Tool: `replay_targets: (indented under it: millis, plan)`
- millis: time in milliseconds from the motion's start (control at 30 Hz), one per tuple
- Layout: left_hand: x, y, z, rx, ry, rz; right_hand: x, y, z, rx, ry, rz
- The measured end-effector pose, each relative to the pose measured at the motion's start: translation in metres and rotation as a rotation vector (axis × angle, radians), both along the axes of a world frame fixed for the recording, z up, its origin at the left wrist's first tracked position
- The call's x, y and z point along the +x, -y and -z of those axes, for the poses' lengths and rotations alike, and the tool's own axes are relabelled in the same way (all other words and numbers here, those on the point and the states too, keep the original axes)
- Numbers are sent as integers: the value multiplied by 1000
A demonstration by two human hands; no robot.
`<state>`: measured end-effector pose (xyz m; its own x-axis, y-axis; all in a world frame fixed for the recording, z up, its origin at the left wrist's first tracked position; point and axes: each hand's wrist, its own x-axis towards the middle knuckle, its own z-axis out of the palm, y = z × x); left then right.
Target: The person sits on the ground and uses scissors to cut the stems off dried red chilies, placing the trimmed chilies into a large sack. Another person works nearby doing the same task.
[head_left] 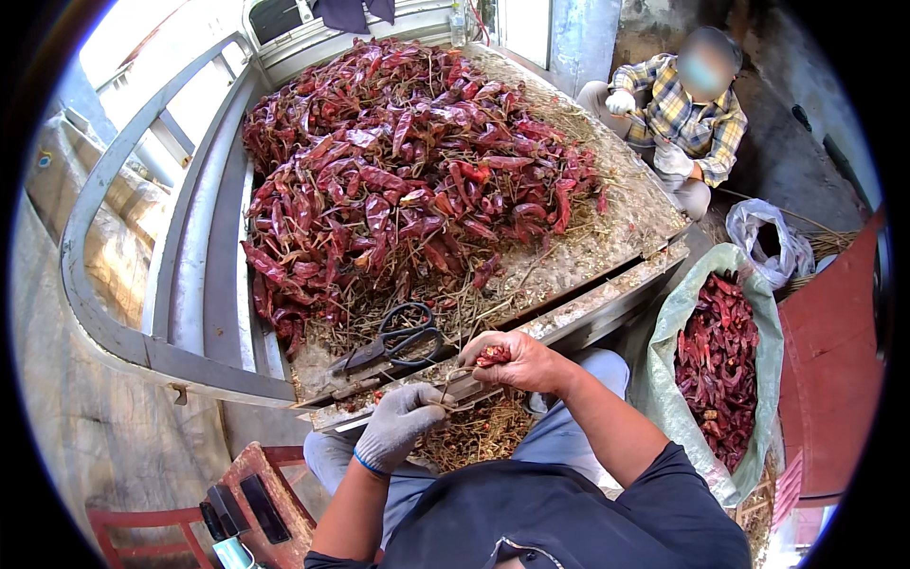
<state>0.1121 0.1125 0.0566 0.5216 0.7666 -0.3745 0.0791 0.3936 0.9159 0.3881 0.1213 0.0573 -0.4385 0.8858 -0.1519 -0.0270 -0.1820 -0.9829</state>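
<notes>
In a grey knit glove, my left hand (402, 427) pinches thin dried stems (455, 407) over the edge of a truck bed. My bare right hand (530, 361) is closed around a dried red chili (492, 355), close to the left hand's fingertips. Behind the hands, black-handled scissors (409, 336) lie on the bed, blades pointing left. A large heap of dried red chilies (398, 171), with stems among them, covers much of the bed. Loose stem scraps (476, 434) lie below, between my knees.
An open green woven sack (657, 398) of chilies stands to my right, near a white plastic bag (771, 220). A person (686, 121) in white gloves sits beyond the bed's right side. A metal side rail (92, 192) bounds the left. A wooden chair (249, 462) holds a phone (264, 508).
</notes>
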Motion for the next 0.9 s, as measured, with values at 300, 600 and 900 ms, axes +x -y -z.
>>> replay_targets:
  millis: [300, 600, 900]
  plan:
    - [-5, 17, -32, 594, -479, 124, 15, 20, -14, 509, 549, -125]
    - [22, 5, -30, 896, -439, 283, -11, 28, -32, 440, 342, -111]
    - [23, 4, -25, 973, -337, 250, -21, 44, -7, -119, -137, 30]
